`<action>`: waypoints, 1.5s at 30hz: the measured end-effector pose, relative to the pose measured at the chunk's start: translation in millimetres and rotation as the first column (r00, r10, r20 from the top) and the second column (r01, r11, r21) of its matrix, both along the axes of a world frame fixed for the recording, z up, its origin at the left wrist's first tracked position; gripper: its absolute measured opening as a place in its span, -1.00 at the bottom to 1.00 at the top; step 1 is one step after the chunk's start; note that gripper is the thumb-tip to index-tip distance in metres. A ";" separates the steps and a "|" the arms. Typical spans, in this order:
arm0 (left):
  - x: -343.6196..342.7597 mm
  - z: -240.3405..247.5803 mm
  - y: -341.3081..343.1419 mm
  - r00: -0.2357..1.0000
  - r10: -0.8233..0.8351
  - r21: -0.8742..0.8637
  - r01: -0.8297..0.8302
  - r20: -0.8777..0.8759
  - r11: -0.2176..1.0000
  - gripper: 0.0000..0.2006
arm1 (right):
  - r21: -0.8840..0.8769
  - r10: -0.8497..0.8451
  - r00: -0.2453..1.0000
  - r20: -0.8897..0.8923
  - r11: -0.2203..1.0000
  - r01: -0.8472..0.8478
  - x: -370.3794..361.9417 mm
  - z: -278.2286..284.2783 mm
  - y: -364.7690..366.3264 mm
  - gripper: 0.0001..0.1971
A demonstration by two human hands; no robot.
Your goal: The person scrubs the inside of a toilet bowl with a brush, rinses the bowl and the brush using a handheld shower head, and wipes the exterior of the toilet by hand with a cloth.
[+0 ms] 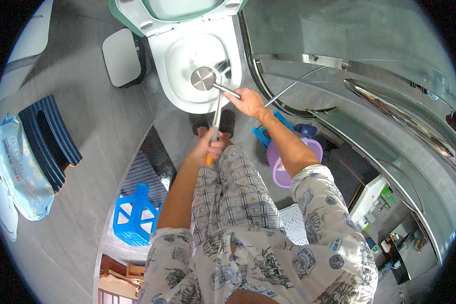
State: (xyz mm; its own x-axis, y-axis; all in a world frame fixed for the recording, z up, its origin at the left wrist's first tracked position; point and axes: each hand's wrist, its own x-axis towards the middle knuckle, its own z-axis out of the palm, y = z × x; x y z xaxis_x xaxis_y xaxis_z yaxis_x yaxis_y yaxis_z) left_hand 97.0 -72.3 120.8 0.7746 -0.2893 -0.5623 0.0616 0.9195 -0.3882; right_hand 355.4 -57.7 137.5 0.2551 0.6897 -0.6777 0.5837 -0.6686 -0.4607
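Observation:
Below the raised lid, the white toilet bowl (185, 103) stands in front of me. My left hand (206, 146) is closed around the grip of a long-handled toilet brush (217, 115), whose orange end pokes out below the fist. The brush's dark, blurred head reaches into the bowl. My right hand (249, 103) grips the short handle of a round steel tool (203, 78). Its brushed-metal disc faces up over the bowl, left of the brush handle. Whether the disc is flat or the underside of a cup, I cannot tell.
A grey-lidded bin (121, 58) stands left of the toilet. Curved shower glass (349, 30) bounds the right. A purple bucket (313, 148) and a blue stool (274, 121) sit by my right arm, another blue stool (131, 223) at lower left. A wipes pack (23, 167) is on the left.

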 end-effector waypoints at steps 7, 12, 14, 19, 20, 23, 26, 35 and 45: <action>44.3 -44.8 81.1 0.952 0.263 -0.074 -0.277 -0.154 0.958 -0.66 | -0.029 -0.021 1.000 -0.022 0.999 0.020 -4.5 5.5 3.8 -0.35; 55.5 -34.4 82.8 0.961 0.239 0.044 -0.235 -0.143 0.971 -0.59 | -0.005 -0.036 0.999 -0.034 0.999 0.036 -4.9 1.1 -7.0 -0.36; 50.3 -23.8 66.2 0.980 0.071 0.189 -0.034 -0.188 0.981 -0.57 | 0.003 -0.039 0.999 -0.028 0.999 0.039 -2.2 -0.2 -9.1 -0.36; 40.2 1.9 49.0 0.726 -0.041 0.590 0.589 -0.686 0.553 -0.63 | -0.026 -0.086 0.995 -0.055 0.996 0.085 -2.2 3.0 -7.1 -0.38; 38.5 0.2 49.4 0.727 -0.046 0.589 0.590 -0.685 0.553 -0.63 | -0.030 -0.090 0.995 -0.053 0.996 0.088 -1.1 2.3 -8.2 -0.38; 26.9 -19.7 57.9 0.756 -0.030 0.682 0.605 -0.653 0.411 -0.70 | -0.047 -0.093 0.994 -0.054 0.995 0.090 -0.2 0.6 -0.3 -0.37; 34.1 -43.2 75.1 0.701 0.032 0.663 0.658 -0.712 0.356 -0.76 | -0.040 -0.109 0.991 -0.074 0.994 0.106 -3.7 3.6 10.2 -0.36; 87.2 22.5 44.8 0.788 -0.016 0.690 0.549 -0.616 0.472 -0.57 | 0.120 -0.134 0.968 -0.213 0.979 0.162 11.4 -17.6 10.2 -0.51; 61.6 -19.5 43.5 0.719 -0.024 0.694 0.679 -0.695 0.237 -0.52 | 0.214 -0.159 0.979 -0.126 0.960 0.183 -1.7 -20.7 36.4 -0.50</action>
